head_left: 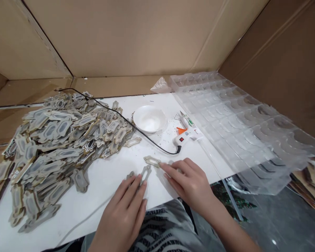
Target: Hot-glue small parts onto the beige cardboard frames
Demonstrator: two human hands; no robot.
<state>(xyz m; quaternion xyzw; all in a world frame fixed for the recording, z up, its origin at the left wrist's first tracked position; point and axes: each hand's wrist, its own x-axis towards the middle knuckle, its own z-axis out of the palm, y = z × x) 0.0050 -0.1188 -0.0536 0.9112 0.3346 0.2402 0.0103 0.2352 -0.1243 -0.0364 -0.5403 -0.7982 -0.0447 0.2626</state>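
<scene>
My left hand (123, 213) lies with fingers stretched out over the white tabletop. Its fingertips touch a small grey ornamental frame (146, 172), and the edge of another piece (130, 175) shows beside the index finger. My right hand (193, 182) has its index fingertip on the end of a second ornamental frame (152, 161), which lies flat, its thumb tucked below. A bit of grey shows between its bent fingers; I cannot make out what it is. A large heap of similar frames (65, 154) spreads over the left side.
A white bowl (150, 119) stands mid-table. A white glue gun (187, 134) lies right of it, its black cable (147, 136) crossing towards the heap. Clear plastic trays (241, 119) overhang the table on the right. Cardboard walls (136, 38) enclose the back and sides.
</scene>
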